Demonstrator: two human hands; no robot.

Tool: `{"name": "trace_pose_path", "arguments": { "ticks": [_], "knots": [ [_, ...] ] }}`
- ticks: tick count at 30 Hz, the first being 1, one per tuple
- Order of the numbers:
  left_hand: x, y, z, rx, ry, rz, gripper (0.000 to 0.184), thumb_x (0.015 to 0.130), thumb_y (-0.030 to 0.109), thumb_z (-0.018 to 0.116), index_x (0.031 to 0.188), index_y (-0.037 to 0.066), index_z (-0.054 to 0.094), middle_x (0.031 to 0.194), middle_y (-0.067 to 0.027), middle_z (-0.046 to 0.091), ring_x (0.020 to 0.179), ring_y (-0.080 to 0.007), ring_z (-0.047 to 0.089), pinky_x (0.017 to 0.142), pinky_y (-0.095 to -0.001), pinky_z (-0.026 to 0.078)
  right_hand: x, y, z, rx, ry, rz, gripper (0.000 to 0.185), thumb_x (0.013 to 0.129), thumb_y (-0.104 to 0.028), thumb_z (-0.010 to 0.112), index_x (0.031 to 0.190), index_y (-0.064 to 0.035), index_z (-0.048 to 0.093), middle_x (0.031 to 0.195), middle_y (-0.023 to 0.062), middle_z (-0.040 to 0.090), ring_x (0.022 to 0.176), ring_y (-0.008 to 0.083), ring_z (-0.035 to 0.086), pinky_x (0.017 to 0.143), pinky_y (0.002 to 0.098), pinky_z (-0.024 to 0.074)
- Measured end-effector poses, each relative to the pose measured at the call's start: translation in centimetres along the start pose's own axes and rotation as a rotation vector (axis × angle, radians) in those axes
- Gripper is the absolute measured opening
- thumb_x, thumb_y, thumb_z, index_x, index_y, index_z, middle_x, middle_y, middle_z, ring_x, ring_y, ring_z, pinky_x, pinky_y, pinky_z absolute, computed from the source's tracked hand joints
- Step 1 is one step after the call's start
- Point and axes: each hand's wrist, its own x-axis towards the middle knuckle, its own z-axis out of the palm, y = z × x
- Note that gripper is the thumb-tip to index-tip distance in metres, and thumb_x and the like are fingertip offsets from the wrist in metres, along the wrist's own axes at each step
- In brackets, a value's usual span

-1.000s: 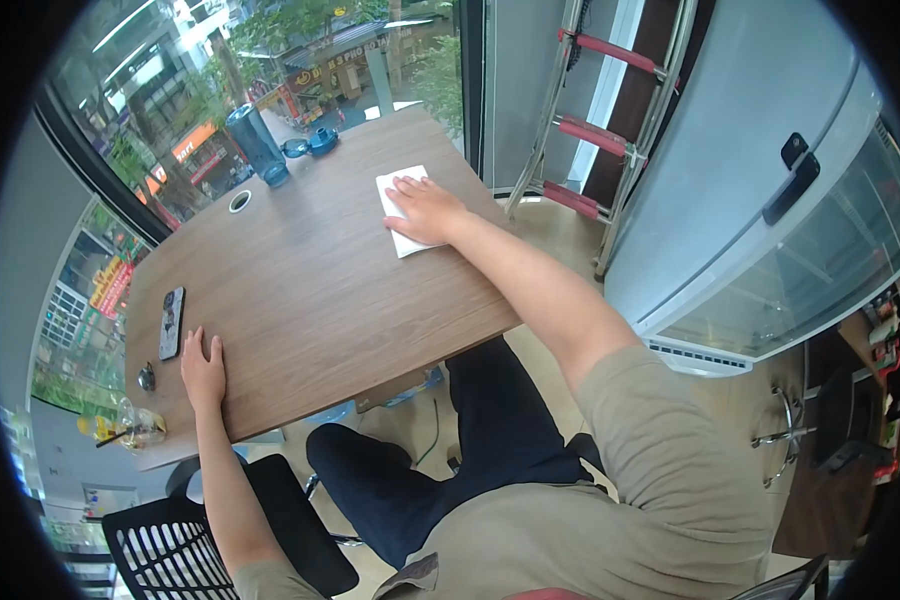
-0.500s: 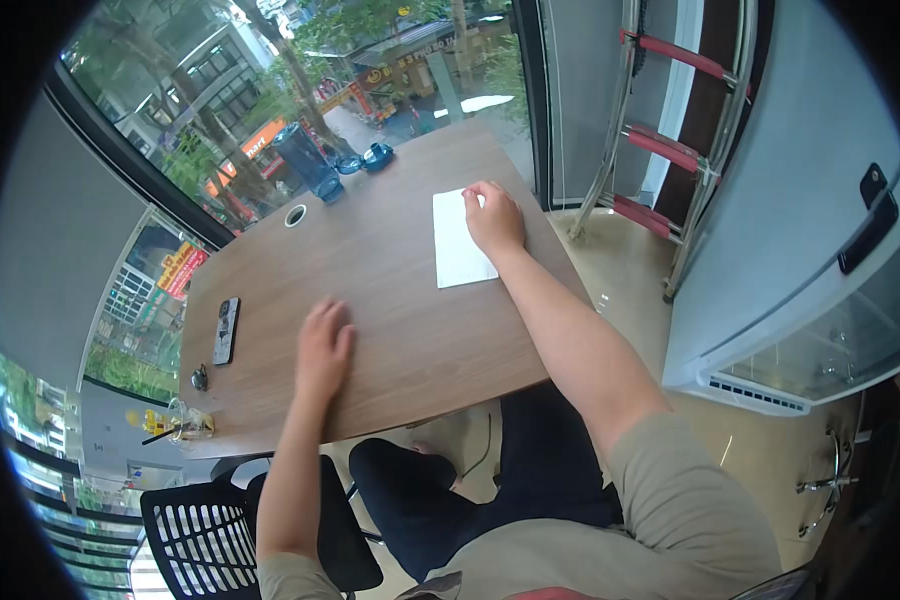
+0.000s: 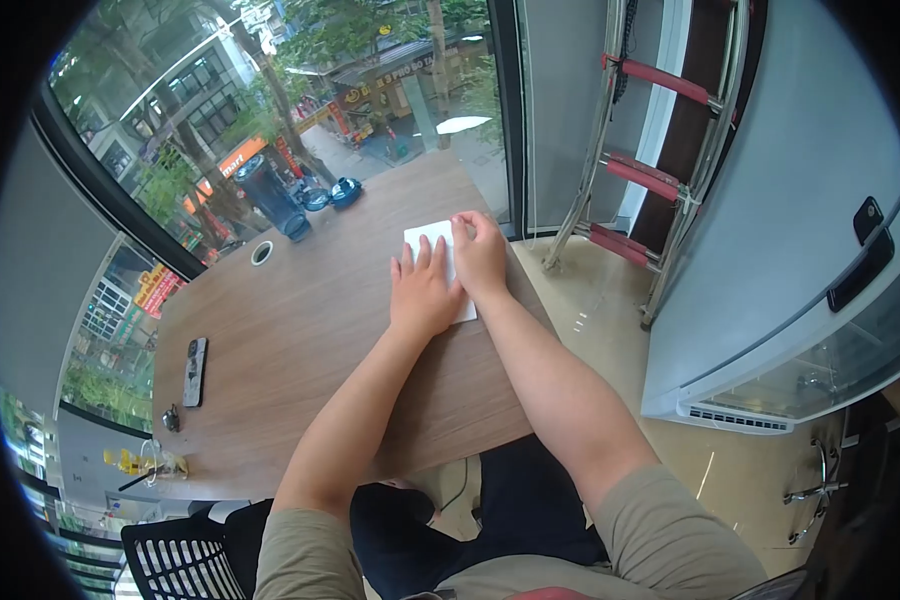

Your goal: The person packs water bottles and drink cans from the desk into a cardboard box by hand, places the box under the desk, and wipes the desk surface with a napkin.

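A white sheet of paper [image 3: 431, 230] lies on the wooden table [image 3: 300, 340] near its right edge, mostly covered by both hands. My left hand [image 3: 427, 292] rests flat on the sheet, its fingers spread and pointing away from me. Just to the right, my right hand [image 3: 481, 256] is closed at the paper's upper right corner, thumb and fingers pinched together on it. The two hands lie side by side and close together. Beneath them, the middle of the sheet is hidden.
A blue bottle [image 3: 272, 200] stands by the window, beside a blue lid [image 3: 345, 192]. On the left are a phone [image 3: 196, 372], a small dark object [image 3: 171, 418] and a drink cup [image 3: 173, 466]. A ladder [image 3: 650, 180] and a chair [image 3: 175, 562] flank the table.
My left hand has moved right and forward from the bare tabletop onto the paper. My right hand has stayed at the sheet's upper right corner. The camera view has shifted slightly.
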Motion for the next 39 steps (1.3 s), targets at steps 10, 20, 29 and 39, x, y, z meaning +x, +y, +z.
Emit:
{"name": "trace_pose_path", "arguments": {
  "ticks": [10,20,29,39],
  "knots": [
    [1.8,-9.8,-1.7,0.179,-0.175,-0.296,0.081,0.107,0.066,0.042,0.17,0.017,0.032,0.178,-0.0162,0.025,0.165,-0.036,0.021,0.13,-0.0626,0.013,-0.1,0.0,0.0,-0.07,-0.11,-0.024,0.026,0.102,-0.029,0.066,0.1,-0.0037,0.073,0.109,0.0159,0.073,0.108,0.0382,0.068,0.093,0.0459,0.0529],
    [-12.7,-23.4,-10.0,0.259,-0.182,-0.611,0.08,0.108,0.066,0.039,0.171,0.017,0.029,0.179,-0.014,0.021,0.166,-0.0342,0.018,0.129,-0.0684,0.011,-0.3,-0.3,-0.5,-0.089,-0.167,-0.036,0.031,0.103,-0.031,0.066,0.102,-0.0013,0.074,0.111,0.0175,0.072,0.11,0.0382,0.067,0.096,0.045,0.052],
    [-26.1,-21.9,-14.7,0.259,-0.198,-0.674,0.081,0.107,0.058,0.048,0.172,0.014,0.026,0.179,-0.0155,0.019,0.166,-0.0369,0.015,0.128,-0.0695,0.01,-0.7,0.0,-0.7,-0.088,-0.173,-0.059,0.03,0.101,-0.03,0.067,0.101,-0.001,0.074,0.111,0.018,0.073,0.108,0.0391,0.068,0.094,0.0453,0.0531],
    [-24.8,-9.0,-14.1,0.163,-0.306,-0.26,0.084,0.102,0.051,0.059,0.169,0.008,0.031,0.178,-0.0195,0.022,0.164,-0.0419,0.016,0.127,-0.0697,0.01,-1.3,-1.5,-0.4,-0.19,-0.239,-0.022,0.029,0.1,-0.032,0.067,0.102,-0.0049,0.076,0.114,0.0148,0.073,0.112,0.0377,0.068,0.097,0.0467,0.0527]
  ]
}}
